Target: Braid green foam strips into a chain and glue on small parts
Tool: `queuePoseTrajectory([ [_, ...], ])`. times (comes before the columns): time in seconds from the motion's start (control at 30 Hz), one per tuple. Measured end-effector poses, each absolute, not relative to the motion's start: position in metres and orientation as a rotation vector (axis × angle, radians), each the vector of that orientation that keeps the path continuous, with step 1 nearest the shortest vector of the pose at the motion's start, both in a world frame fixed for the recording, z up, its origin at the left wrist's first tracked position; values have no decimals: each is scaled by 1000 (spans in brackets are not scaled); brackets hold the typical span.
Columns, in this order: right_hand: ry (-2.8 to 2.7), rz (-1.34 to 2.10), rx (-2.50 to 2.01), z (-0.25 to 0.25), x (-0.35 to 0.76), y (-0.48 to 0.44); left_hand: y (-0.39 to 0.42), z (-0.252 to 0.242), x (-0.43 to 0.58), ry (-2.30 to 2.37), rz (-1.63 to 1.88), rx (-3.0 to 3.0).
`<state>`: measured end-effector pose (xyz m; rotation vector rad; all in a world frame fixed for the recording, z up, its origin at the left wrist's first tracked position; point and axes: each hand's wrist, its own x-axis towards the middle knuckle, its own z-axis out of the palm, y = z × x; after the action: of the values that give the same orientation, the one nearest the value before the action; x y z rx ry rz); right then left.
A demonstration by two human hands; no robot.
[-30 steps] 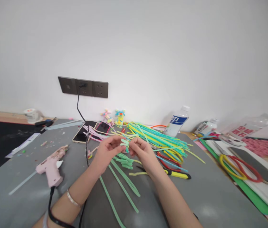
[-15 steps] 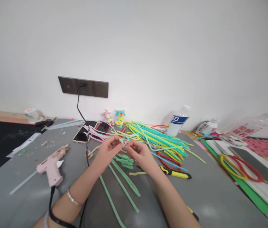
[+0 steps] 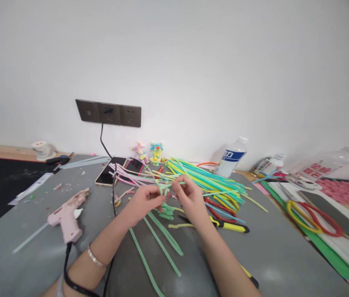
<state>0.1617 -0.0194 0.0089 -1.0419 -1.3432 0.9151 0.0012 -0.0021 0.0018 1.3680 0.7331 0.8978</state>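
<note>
Under both my hands a grey tabletop [image 3: 273, 251] is spreading out. Beyond and to the right of my grip, a bundle of yellow and turquoise pipe cleaners [image 3: 205, 178] is lying, and well out to the left a pink hot-glue gun [image 3: 67, 218] is resting. Long green pipe cleaners [image 3: 162, 246] are trailing from below my left hand [image 3: 145, 203] toward me. Just beneath the gap between it and my right hand [image 3: 189, 198], a cluster of folded green pieces [image 3: 166, 213] is sitting. Smallest, a bent green pipe cleaner [image 3: 166, 187] is spanning that gap: its straighter length is running crosswise, rising slightly rightward. My right fingertips are pinching its right end; my left thumb and fingers are closing on its bent left part, nearer the folds.
</note>
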Motion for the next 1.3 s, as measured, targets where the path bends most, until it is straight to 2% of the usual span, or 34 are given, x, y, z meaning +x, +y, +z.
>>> queuePoseTrajectory([
  [0.5, -1234, 891, -970, 7, 163, -18, -3, 5, 0, 665, 902, 1171],
  [1.3, -1375, 828, -994, 6, 161, -22, 0, 10, -4, 683, 816, 995],
])
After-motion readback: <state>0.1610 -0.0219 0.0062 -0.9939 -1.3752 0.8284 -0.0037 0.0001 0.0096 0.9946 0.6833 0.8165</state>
